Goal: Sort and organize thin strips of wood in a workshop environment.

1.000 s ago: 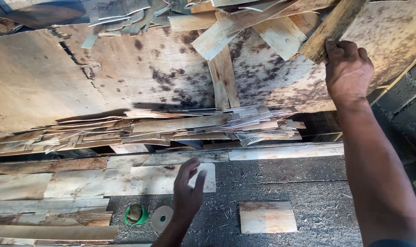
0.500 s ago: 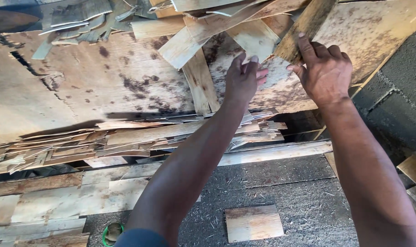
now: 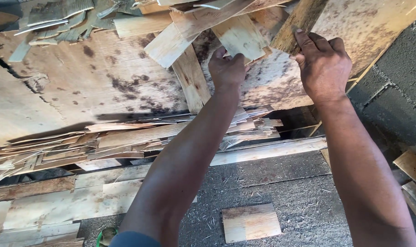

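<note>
both arms are up at the far edge of the bench, over the big stained sheet that leans there. the left hand has its fingers curled around the lower edge of a pale wood piece, thumb side under it, so that's a closed pinch on thin stock. the right hand sits on the end of a darker rough plank that slants up to the far right corner, fingers narrow and pressed along its face; whether the thumb is wrapped behind it, i cannot tell.

doing this well looks like a matter of patience: the pale wood piece is tucked among overlapping strips, so it's best drawn along its own length, flat, not twisted, or the thin edge may split. the right hand bracing the plank should stay firm so the pile above doesn't slide.

below, a layered stack of thin strips lies along the bench, and one small square offcut sits alone on the gritty near edge.
</note>
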